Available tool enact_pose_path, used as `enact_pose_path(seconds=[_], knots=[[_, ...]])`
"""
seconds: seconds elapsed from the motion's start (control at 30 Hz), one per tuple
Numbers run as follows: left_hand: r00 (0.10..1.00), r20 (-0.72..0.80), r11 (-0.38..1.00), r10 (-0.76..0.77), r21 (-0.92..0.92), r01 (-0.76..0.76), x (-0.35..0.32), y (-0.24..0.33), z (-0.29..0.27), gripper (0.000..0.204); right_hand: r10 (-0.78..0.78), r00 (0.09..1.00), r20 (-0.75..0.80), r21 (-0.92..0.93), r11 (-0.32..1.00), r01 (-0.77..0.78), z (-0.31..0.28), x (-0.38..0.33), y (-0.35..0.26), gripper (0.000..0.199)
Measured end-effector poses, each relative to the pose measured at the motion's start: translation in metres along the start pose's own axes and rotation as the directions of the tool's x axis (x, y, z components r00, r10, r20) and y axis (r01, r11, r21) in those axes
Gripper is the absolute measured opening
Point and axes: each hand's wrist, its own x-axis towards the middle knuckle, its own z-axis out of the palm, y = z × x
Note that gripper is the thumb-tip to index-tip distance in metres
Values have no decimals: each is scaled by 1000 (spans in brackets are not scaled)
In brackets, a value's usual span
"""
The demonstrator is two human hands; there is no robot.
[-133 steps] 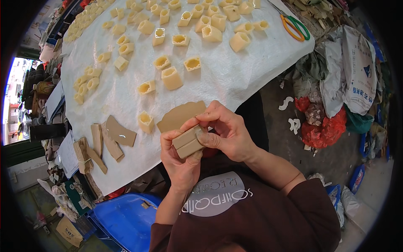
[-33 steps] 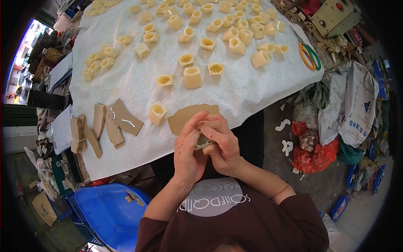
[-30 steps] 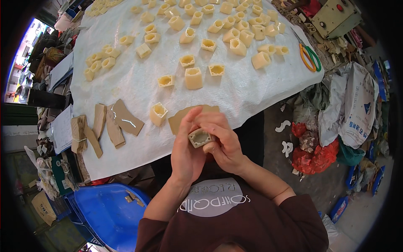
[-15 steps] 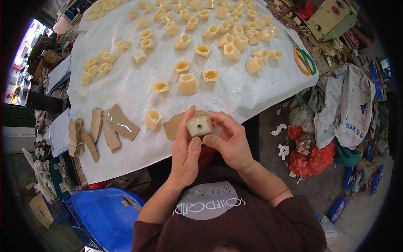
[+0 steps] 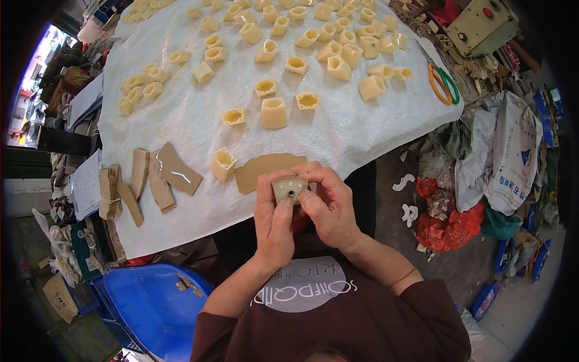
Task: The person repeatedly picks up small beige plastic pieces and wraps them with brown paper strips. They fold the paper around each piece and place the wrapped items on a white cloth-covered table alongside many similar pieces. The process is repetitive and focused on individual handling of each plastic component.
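Note:
Between my two hands is a small greyish-cream block (image 5: 288, 186) with rounded corners and a dark hole in its face. My left hand (image 5: 272, 217) grips its left side, thumb up against the lower edge. On the other side my right hand (image 5: 329, 205) is closed round it, the thumb near the hole. Just behind lies a flat brown cardboard piece (image 5: 265, 170) on the white sheet (image 5: 181, 223). A hollow pale-yellow piece (image 5: 223, 164) stands left of the cardboard, and another, more upright one (image 5: 274, 113) stands farther back.
Many similar hollow yellow pieces (image 5: 338, 68) cover the sheet's far part. Brown cardboard strips (image 5: 139, 175) lie at the left. Scissors with orange and green handles (image 5: 443, 85) rest at the right edge. A blue tub (image 5: 151, 308) stands lower left; red plastic bags (image 5: 449, 226) lie right.
Both hands have drawn slightly down and right with the block. It is tilted differently, and my right thumb has shifted up beside the hole. The whole view has shifted slightly.

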Motion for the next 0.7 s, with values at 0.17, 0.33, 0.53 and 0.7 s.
enact_pose_path(seconds=[0.17, 0.33, 0.53, 0.7], knots=[[990, 103, 930, -93, -346, 123, 8, 13, 0, 34, 127, 992, 8, 233, 964, -125, 1, -1, 0, 17], [993, 112, 953, -46, -292, 77, 6, 14, -1, 38, 197, 978, 67, 358, 910, -208, 1, -3, -2, 17], [996, -1, 994, 93, 65, -92, 1, 6, 2, 40, -139, 990, 34, -57, 988, 141, 6, -4, 0, 17], [997, 45, 952, -66, -295, 77, 5, 16, 6, 38, 155, 988, -14, 138, 979, -152, 6, -7, -8, 19]])
